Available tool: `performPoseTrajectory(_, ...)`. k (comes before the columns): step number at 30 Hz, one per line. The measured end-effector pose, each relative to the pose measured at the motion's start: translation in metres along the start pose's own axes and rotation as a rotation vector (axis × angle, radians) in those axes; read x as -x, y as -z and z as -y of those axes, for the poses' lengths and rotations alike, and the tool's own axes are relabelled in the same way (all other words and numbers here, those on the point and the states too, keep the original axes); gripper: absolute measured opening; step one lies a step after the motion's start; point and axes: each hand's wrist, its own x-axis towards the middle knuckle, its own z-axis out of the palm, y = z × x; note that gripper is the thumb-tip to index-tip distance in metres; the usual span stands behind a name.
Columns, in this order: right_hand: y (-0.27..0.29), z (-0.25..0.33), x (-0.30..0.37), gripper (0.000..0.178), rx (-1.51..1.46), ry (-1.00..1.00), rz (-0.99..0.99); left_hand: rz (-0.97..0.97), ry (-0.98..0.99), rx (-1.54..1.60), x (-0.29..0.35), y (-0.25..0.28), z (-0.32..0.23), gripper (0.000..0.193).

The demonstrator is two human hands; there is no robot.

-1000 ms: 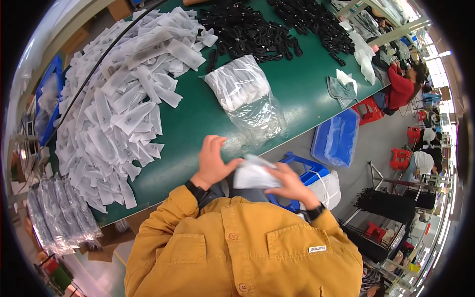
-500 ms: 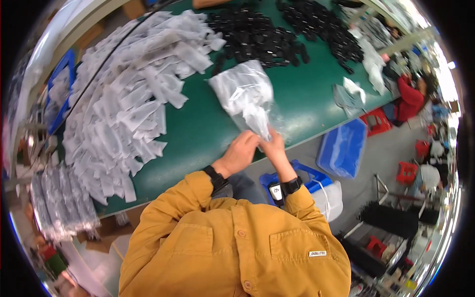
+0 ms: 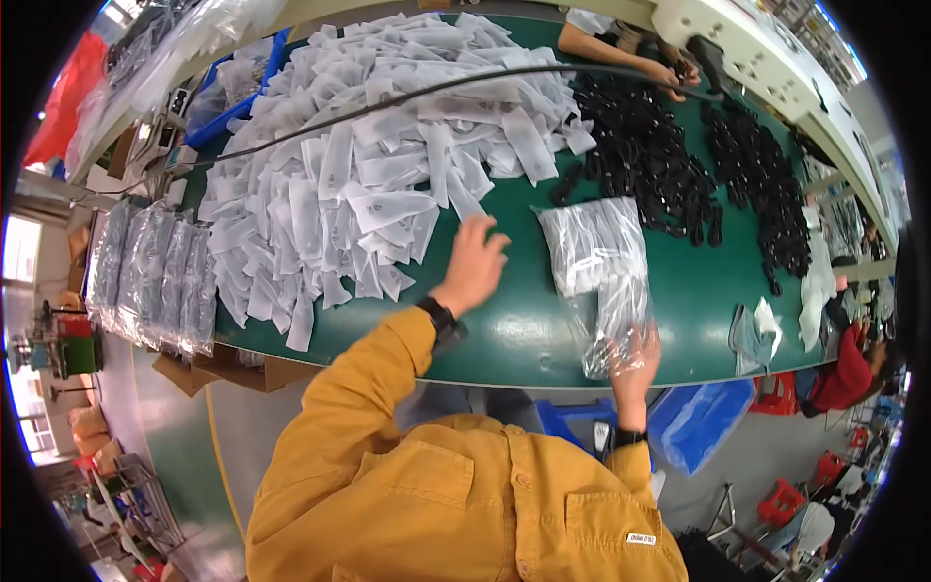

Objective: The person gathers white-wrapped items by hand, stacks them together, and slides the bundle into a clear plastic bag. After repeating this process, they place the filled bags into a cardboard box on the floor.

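A clear plastic bag with a stack of whitish packets inside lies on the green table, its loose end toward me. My right hand grips that loose end, some fingers showing through the film. To the left, my left hand hovers with fingers apart and nothing in it. It is nearest to the right edge of a big heap of frosted, whitish flat packets.
Black coiled cords or straps lie in piles beyond the bag, near a co-worker's hand. Filled clear bags stand at the table's left end. A dark cable crosses above the heap. A blue bin sits below the table edge.
My left hand has left the bag's end and moved left toward the heap, its fingers spreading. My right hand stays on the bag. The view has swung left, and a co-worker's arm has appeared.
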Motion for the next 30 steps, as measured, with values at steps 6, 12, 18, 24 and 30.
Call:
performPoseTrajectory(6, 0.069, -0.03, -0.001, 0.016, 0.132, -0.523, 0.06, 0.107, -0.005, -0.322, -0.061, 0.004, 0.087, 0.048)
performPoseTrajectory(12, 0.065, 0.053, -0.087, 0.013, -0.377, -0.267, -0.094, 0.317, 0.08, -0.215, -0.037, -0.028, 0.063, 0.059)
performPoseTrajectory(18, -0.031, 0.155, -0.127, 0.026, -0.533, -0.106, 0.356, 0.417, 0.073, -0.111, 0.05, -0.001, -0.008, 0.065)
performPoseTrajectory(24, -0.114, 0.178, -0.129, 0.029, -0.405, 0.116, 0.458, 0.444, 0.031, 0.026, 0.099, 0.016, -0.04, 0.067)
performPoseTrajectory(30, -0.081, 0.173, -0.138, 0.025, -0.892, 0.186, 0.713, 0.033, 0.243, 0.281, 0.106, 0.044, -0.038, 0.077)
